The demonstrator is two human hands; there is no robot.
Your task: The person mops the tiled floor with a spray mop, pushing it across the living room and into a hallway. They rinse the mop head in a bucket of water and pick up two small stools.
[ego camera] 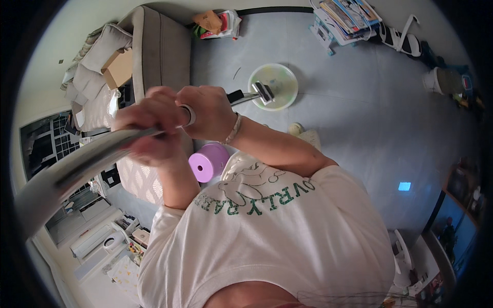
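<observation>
My left hand (154, 121), blurred, is wrapped around a shiny metal pole (96, 150) that looks like a mop handle; its near end looms large at the left. Close beside it on the same pole, my right hand (208, 111) is closed, with a band on its wrist. Past the right hand the pole has a black part (235, 96) and ends in a silver and dark head (264, 93). That head overlaps a round, pale translucent basin (287, 101) on the grey floor; whether it touches the basin cannot be told.
A purple round stool (204, 161) stands near my body, beside a grey sofa (165, 50) with cushions and an open cardboard box (117, 69). Bags (221, 25) lie beyond it. A small stand (327, 34) bears books and papers. A bucket (432, 81) is at the far right.
</observation>
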